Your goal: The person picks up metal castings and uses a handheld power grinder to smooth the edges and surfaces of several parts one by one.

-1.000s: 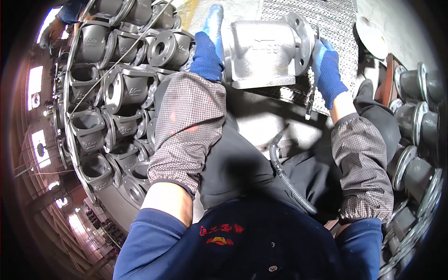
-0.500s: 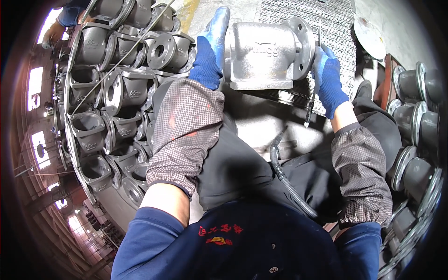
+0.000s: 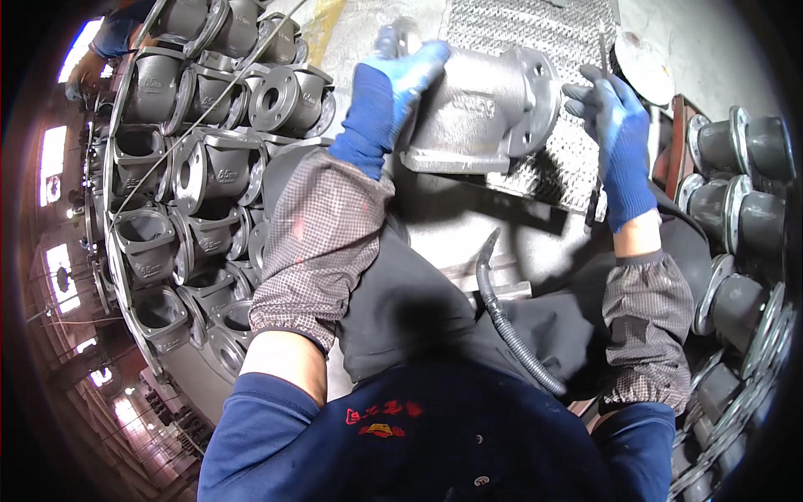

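Observation:
A silver-grey cast-metal valve body (image 3: 468, 109) with round flanges is tilted over a textured metal plate (image 3: 577, 42). My left hand (image 3: 389, 96), in a blue glove, grips its left end, the thumb stretched along the upper side. My right hand (image 3: 615, 125), gloved too, is just right of the right-hand flange (image 3: 535, 100), apart from it. A slim dark rod-like tool (image 3: 604, 52) runs through that hand, its lower end showing below the palm. Some fingers point toward the flange; its exact kind is hidden by the glove.
Stacked grey valve bodies (image 3: 222, 167) fill the left side, behind a thin rod. More flanged castings (image 3: 736, 209) stand at right. A ribbed hose (image 3: 510, 330) rises between my legs. A round pale disc (image 3: 644, 67) lies at far right. Another person's hand (image 3: 79, 79) shows at upper left.
The valve body has turned and tilted, its right end lowered. My left hand has shifted its hold, thumb now over the body. My right hand has moved right, away from the flange, with the tool.

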The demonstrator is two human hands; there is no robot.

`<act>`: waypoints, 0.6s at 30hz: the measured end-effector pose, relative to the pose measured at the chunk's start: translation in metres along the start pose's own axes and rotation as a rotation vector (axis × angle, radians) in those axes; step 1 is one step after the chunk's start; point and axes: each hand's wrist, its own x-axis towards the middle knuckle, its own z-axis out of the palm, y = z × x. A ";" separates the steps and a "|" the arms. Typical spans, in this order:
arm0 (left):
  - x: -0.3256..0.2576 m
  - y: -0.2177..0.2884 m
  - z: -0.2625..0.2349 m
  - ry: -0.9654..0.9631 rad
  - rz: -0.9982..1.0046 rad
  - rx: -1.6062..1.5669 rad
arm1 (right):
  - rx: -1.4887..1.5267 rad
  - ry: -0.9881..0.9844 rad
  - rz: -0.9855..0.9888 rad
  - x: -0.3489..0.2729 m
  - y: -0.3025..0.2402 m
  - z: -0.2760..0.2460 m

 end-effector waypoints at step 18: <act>-0.048 -0.007 0.077 -0.597 0.895 0.854 | -0.062 -0.169 0.102 -0.022 -0.010 -0.045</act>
